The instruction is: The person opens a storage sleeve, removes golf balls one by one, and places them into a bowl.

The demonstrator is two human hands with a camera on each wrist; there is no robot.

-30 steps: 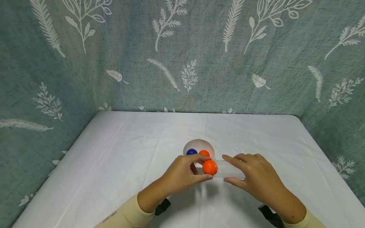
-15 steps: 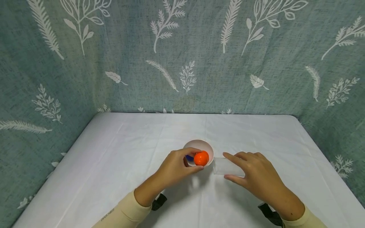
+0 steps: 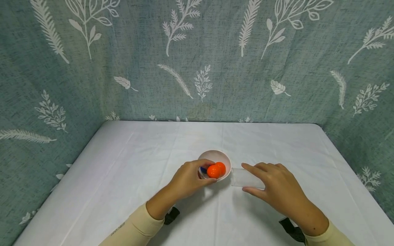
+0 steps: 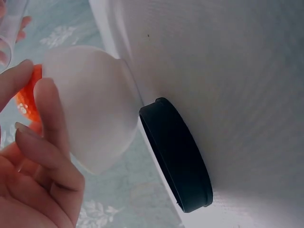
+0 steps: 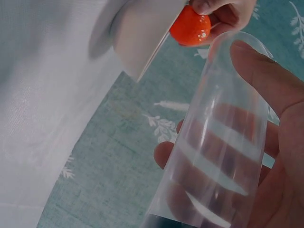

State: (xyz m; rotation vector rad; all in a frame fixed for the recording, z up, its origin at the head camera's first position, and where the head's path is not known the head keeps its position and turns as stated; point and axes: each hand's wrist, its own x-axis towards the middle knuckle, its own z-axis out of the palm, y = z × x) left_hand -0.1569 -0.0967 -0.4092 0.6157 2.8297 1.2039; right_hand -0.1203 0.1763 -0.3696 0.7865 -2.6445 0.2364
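My left hand [image 3: 187, 180] pinches an orange ball [image 3: 213, 172] between thumb and fingers, at the mouth of a small white bowl [image 3: 212, 154]. Inside the bowl a second orange ball [image 3: 221, 167] shows behind it, and a blue ball [image 3: 202, 170] is mostly covered by my fingers. My right hand [image 3: 275, 186] grips a clear cylindrical container [image 3: 244, 177], lying sideways with its mouth toward the bowl. In the right wrist view the clear container [image 5: 213, 142] has a dark bottom end and no ball shows inside it.
A black round rim-like piece, perhaps a lid [image 4: 175, 156], is on the white cloth by the bowl in the left wrist view. The white-covered table [image 3: 123, 164] backs onto a green leaf-patterned curtain [image 3: 141, 89].
My left hand has carried the orange ball from the container's mouth leftward to the bowl, and lowered it slightly. The right hand with the container has stayed nearly in place.
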